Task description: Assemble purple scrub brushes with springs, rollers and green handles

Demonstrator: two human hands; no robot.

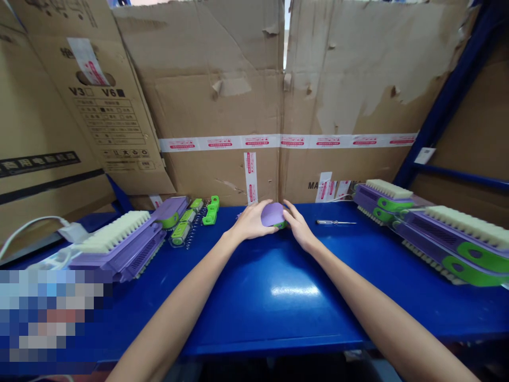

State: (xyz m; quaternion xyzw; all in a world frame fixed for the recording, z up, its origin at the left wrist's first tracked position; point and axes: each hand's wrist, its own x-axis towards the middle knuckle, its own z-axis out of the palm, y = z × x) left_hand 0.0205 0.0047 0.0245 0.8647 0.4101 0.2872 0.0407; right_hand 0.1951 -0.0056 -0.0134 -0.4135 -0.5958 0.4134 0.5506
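Both of my hands are at the far middle of the blue table, around a purple and green plastic part [272, 214]. My left hand [252, 220] is closed around its left side, the thumb along the front. At its right end, my right hand [296, 223] curls its fingers against the green edge. Much of the part is hidden behind the hands. To the right of my right hand lies a screwdriver [334, 222] with a clear handle. A bright green bracket [211, 210] with holes sits to the left of my left hand.
Purple and green units with cream toothed strips are stacked at the left [119, 239] and right [449, 233]. Small green-labelled pieces [185, 223] and thin coil springs [193, 228] lie left of centre. Cardboard walls [214, 101] enclose the blue table [254, 318]. A white cable [35, 223] hangs at left.
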